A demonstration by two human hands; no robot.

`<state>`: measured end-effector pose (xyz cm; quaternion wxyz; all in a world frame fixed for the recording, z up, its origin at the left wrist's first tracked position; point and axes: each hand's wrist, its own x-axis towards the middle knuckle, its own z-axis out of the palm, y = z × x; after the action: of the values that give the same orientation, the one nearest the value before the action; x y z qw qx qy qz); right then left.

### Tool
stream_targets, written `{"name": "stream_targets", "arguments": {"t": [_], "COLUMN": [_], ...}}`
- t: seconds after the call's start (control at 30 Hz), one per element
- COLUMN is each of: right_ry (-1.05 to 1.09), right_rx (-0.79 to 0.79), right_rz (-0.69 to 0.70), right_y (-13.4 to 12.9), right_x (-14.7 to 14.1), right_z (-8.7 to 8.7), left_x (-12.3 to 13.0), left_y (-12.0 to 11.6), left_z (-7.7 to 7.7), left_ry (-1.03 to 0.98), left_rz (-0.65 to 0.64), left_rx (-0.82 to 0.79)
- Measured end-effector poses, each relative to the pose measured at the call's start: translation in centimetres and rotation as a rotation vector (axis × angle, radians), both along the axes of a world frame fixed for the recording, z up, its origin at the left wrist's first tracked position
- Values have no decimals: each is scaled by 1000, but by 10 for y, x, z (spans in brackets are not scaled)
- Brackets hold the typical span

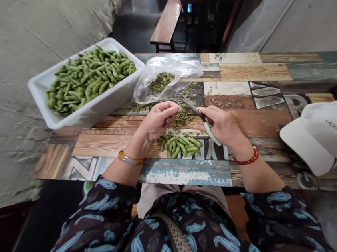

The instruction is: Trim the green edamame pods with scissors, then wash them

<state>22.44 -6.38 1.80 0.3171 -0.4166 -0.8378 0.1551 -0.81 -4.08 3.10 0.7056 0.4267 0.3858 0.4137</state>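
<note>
"Where did we see the pod (180, 111)?"

"At the fingertips of our left hand (159, 119). Thumb and forefinger were pinched together on a bit of green (seemingly a pod), but they hid most of it, so we couldn't tell its long axis."

"And the scissors (192, 107)?"

"Just right of the pod, in our right hand (224, 126), whose fingers were curled around the handles. The blades slanted away and leftward, tips near the pinch; we couldn't tell how far they gaped."

"What did we count?"

"One pair of scissors, one tub (113, 100), one bag (145, 79), one cap (321, 130), one bangle (130, 159), one bracelet (246, 157). In the tub and the small heap (182, 146) nearer us, pods overlapped too much to count."
</note>
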Motion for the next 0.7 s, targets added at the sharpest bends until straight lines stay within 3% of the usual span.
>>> {"name": "stream_targets", "arguments": {"t": [0.37, 0.7], "right_ry": [133, 342], "right_rx": [42, -61], "right_rz": [7, -44], "right_y": [2, -7], "right_x": [-7, -21], "right_z": [-3, 4], "left_x": [6, 18], "left_y": [-4, -11], "left_z": [2, -6], "left_ry": [-39, 63], "left_rz": [2, -57], "left_rx": [-25, 59]}}
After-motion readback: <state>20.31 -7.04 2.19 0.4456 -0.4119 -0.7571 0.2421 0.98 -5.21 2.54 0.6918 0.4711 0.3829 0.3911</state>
